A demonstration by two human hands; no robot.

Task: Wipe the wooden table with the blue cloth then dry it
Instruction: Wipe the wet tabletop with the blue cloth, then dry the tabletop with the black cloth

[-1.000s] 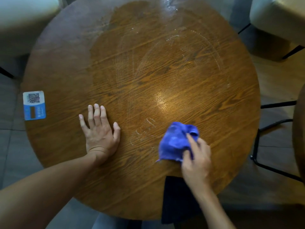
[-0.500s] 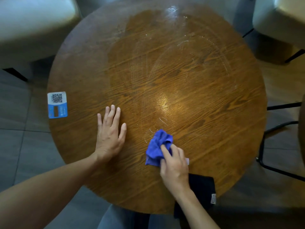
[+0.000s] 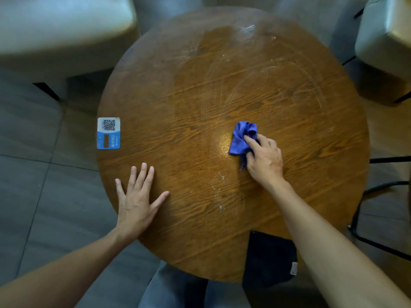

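Observation:
The round wooden table (image 3: pixel 289 103) fills the middle of the head view, with pale wet streaks arcing over its far half. A crumpled blue cloth (image 3: pixel 241 136) lies near the table's centre. My right hand (image 3: pixel 264 160) presses down on its near side, fingers closed over the fabric. My left hand (image 3: pixel 136 201) rests flat on the table's near left edge, fingers spread, holding nothing.
A blue and white QR code card (image 3: pixel 108 133) sits at the table's left edge. A dark cloth (image 3: pixel 270 258) hangs over the near edge under my right forearm. Pale padded seats (image 3: pixel 57 30) (image 3: pixel 387 38) stand at far left and far right; a black metal frame (image 3: pixel 364 196) at right.
My right hand has pushed the blue cloth away from the near edge toward the table's centre. The left hand stays flat on the wood. My view has shifted so the table sits further right.

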